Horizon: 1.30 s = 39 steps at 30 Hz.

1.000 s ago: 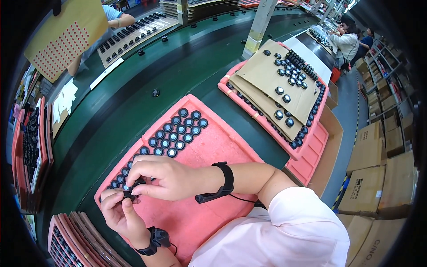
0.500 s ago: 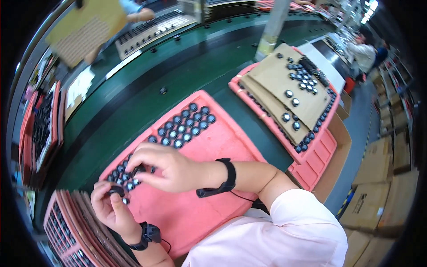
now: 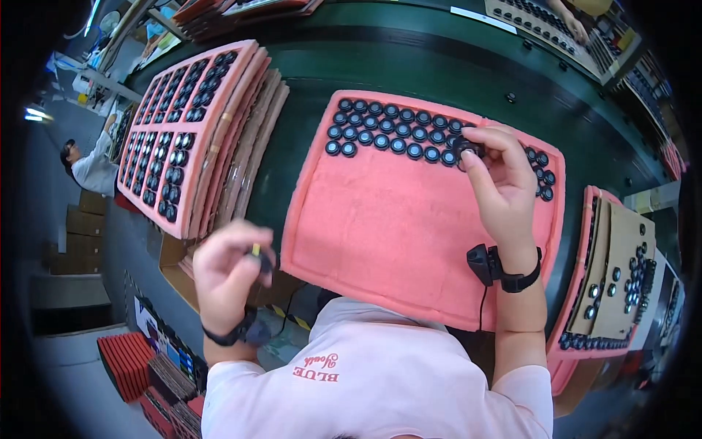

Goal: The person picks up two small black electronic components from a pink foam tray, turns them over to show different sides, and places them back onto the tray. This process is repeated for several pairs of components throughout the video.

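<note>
A pink foam tray (image 3: 387,219) lies before me, with rows of small black round parts (image 3: 402,130) with grey centres along its far side. Above the right part of these rows, my right hand (image 3: 508,186) pinches a black round part (image 3: 468,148) between thumb and fingers. Off the tray's near left corner, my left hand (image 3: 228,278) is closed on another black round part (image 3: 265,260) with a small yellow spot. That hand is somewhat blurred. Some of the rows are hidden behind my right hand.
At the left rises a stack of pink trays (image 3: 191,135) filled with similar parts. A pink tray with cardboard sheets (image 3: 618,256) and loose parts stands at the right. Beyond runs a green conveyor belt (image 3: 409,58). Across it shows another person's hand (image 3: 576,29).
My view has swung left, bringing the tray stack higher into the picture. My hands have moved apart: the left is off the tray's edge, the right over the rows.
</note>
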Tool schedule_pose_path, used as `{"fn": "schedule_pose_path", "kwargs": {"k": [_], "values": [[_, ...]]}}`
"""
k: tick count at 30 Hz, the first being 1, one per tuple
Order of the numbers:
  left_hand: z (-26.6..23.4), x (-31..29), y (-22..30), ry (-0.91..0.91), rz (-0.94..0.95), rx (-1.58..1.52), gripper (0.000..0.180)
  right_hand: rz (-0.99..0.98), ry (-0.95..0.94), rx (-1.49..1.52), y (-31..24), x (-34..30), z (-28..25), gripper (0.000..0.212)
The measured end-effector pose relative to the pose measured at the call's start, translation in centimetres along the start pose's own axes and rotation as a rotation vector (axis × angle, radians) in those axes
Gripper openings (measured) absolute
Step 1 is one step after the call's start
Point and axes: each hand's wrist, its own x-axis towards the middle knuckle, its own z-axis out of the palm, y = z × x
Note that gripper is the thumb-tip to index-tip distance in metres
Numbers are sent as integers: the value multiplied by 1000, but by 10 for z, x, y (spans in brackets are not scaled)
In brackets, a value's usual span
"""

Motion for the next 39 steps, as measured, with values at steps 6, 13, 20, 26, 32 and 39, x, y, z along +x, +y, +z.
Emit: {"fn": "schedule_pose_path", "kwargs": {"k": [6, 13, 20, 26, 32, 39], "values": [[6, -2, 2, -236, 34, -83, 17, 165, -132, -24, 2, -5, 19, 29], [40, 97, -104, -86, 268, 380, 21, 177, -319, -272, 29, -11, 35, 24], [33, 141, -149, -290, 548, 804, 16, -25, -458, -633, 63, 1, 69, 18], [25, 159, -165, -291, 734, 853, 11, -122, -531, -904, 85, 10, 91, 12], [16, 154, -162, -334, 729, 812, 19, -151, -591, -880, 87, 4, 91, 10], [22, 155, -168, -312, 717, 842, 21, -200, -536, -870, 93, 5, 94, 12]]}}
